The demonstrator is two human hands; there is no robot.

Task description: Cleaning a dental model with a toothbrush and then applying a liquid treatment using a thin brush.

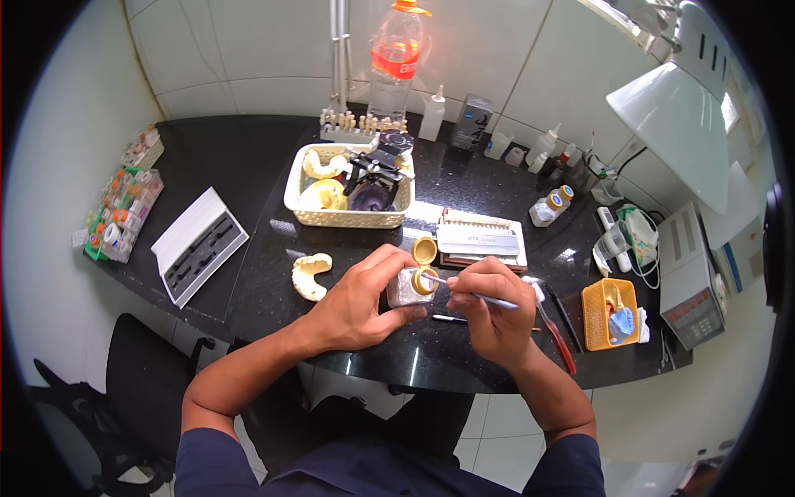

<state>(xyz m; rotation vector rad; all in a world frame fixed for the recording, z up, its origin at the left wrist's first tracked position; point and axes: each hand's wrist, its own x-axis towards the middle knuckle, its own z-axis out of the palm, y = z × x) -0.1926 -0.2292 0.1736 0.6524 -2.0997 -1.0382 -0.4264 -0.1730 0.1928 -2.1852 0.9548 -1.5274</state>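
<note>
My left hand [364,300] is closed around a small clear jar [401,291] of white powder, tipped toward the right above the black counter [377,364]. The jar's yellow lid [425,249] is flipped up. My right hand [499,315] pinches a thin instrument with a pale blue handle [495,301]; its tip reaches the jar's mouth, and whether it touches powder is hard to see. A cream dental cast [310,277] lies left of my left hand. Beneath the right hand, a slim brush-like tool [451,318] rests on the counter.
A cream basket [352,218] holds casts and a black articulator. Behind my hands lies a shade guide [480,240]. To the right are a red-handled brush [556,331], a yellow basket [590,319] and a low lamp [675,116]. An open white case [200,248] stands left.
</note>
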